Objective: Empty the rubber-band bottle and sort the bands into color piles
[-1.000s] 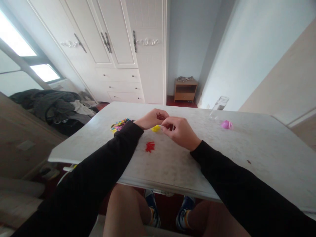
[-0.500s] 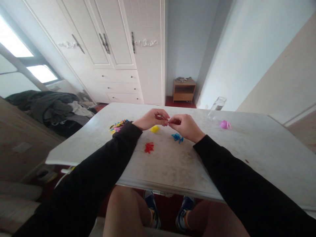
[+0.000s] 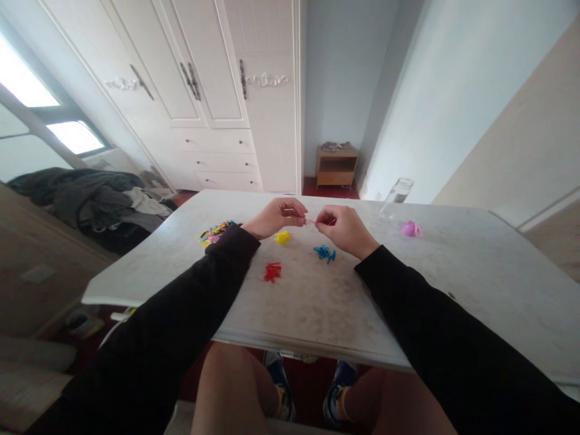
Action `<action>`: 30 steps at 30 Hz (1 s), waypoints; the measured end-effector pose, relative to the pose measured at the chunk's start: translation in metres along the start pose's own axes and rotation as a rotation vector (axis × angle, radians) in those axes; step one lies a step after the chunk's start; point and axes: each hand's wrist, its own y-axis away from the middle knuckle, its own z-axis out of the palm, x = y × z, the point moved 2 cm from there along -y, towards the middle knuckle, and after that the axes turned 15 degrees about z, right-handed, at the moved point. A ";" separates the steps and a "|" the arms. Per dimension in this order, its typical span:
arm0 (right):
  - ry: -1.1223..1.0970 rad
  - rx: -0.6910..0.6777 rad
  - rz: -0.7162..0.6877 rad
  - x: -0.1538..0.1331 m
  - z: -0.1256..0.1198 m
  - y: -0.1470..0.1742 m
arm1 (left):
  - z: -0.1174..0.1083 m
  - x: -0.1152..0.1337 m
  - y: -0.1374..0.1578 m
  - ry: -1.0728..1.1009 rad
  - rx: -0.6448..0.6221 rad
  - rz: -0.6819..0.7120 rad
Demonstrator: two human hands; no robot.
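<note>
Over the table's far half, my left hand (image 3: 283,217) is closed in a pinch on one end of a thin pink rubber band (image 3: 312,221). My right hand (image 3: 342,228) pinches the other end, fingertips a small gap from the left ones. Beneath and beside the hands lie small heaps of rubber bands: a yellow heap (image 3: 283,237), a blue heap (image 3: 325,254) and, nearer me, a red heap (image 3: 272,272). A mixed-colour pile of bands (image 3: 215,232) sits by my left sleeve, which partly covers it.
At the right of the white table (image 3: 475,272) stand a clear glass jar (image 3: 399,196) and a pink-purple bundle (image 3: 411,228). Dark clothes (image 3: 90,202) are heaped beyond its left edge. A white wardrobe (image 3: 272,133) and a small wooden cabinet (image 3: 336,166) stand behind.
My hands have drawn slightly apart, so the pink band shows stretched between the fingertips. The heaps on the table have not changed.
</note>
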 end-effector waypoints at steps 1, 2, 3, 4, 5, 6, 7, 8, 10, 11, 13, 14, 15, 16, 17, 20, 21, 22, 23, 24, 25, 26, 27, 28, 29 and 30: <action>0.001 0.014 0.009 0.002 -0.002 -0.002 | 0.000 0.000 0.000 -0.010 0.007 -0.001; 0.008 0.029 0.018 0.005 -0.004 -0.004 | 0.000 -0.001 0.000 -0.022 0.014 -0.004; 0.020 0.044 0.027 0.008 -0.007 -0.006 | 0.000 -0.002 0.000 -0.035 0.021 -0.007; 0.039 0.059 0.036 0.012 -0.010 -0.009 | -0.001 -0.002 0.000 -0.048 0.031 -0.009; 0.061 0.075 0.044 0.015 -0.013 -0.011 | -0.001 -0.003 0.000 -0.061 0.043 -0.009; 0.082 0.089 0.050 0.019 -0.015 -0.013 | -0.001 -0.003 0.000 -0.072 0.057 -0.007; 0.097 0.099 0.057 0.022 -0.017 -0.015 | -0.002 -0.004 0.000 -0.081 0.072 -0.003; 0.105 0.106 0.065 0.026 -0.019 -0.017 | -0.002 -0.004 0.000 -0.089 0.088 0.001; 0.107 0.098 0.084 0.031 -0.020 -0.019 | -0.003 -0.005 -0.001 -0.103 0.123 0.012; 0.109 0.085 0.093 0.033 -0.019 -0.020 | -0.004 -0.005 -0.001 -0.109 0.143 0.020; 0.131 0.056 0.103 0.036 -0.017 -0.021 | -0.005 -0.004 -0.001 -0.123 0.182 0.037; 0.150 0.047 0.106 0.037 -0.015 -0.021 | -0.006 -0.004 -0.002 -0.134 0.202 0.044; 0.169 0.041 0.109 0.037 -0.014 -0.021 | -0.007 -0.003 -0.002 -0.148 0.221 0.051; 0.187 0.038 0.112 0.038 -0.013 -0.021 | -0.008 -0.003 -0.002 -0.167 0.239 0.056; 0.203 0.036 0.112 0.038 -0.012 -0.022 | -0.009 -0.002 -0.002 -0.189 0.255 0.062; 0.245 0.024 0.094 0.040 -0.010 -0.022 | -0.013 -0.002 -0.003 -0.247 0.286 0.073; 0.260 0.021 0.082 0.040 -0.009 -0.022 | -0.014 -0.003 -0.003 -0.256 0.291 0.072; 0.274 0.018 0.072 0.041 -0.008 -0.023 | -0.014 -0.005 -0.003 -0.259 0.295 0.070; 0.288 0.016 0.064 0.041 -0.008 -0.023 | -0.015 -0.007 -0.003 -0.257 0.298 0.067; 0.302 0.014 0.060 0.042 -0.007 -0.023 | -0.016 -0.009 -0.003 -0.253 0.300 0.064; 0.316 0.012 0.059 0.043 -0.007 -0.023 | -0.016 -0.011 -0.003 -0.249 0.297 0.060; 0.330 0.012 0.059 0.044 -0.006 -0.023 | -0.017 -0.013 -0.003 -0.249 0.289 0.056; 0.343 0.012 0.062 0.044 -0.006 -0.023 | -0.017 -0.015 -0.003 -0.252 0.277 0.051; 0.355 0.013 0.064 0.045 -0.006 -0.024 | -0.018 -0.016 -0.003 -0.258 0.265 0.047; 0.366 0.019 0.066 0.046 -0.006 -0.024 | -0.018 -0.017 -0.003 -0.268 0.257 0.045; 0.373 0.025 0.066 0.047 -0.006 -0.024 | -0.019 -0.019 -0.003 -0.280 0.253 0.047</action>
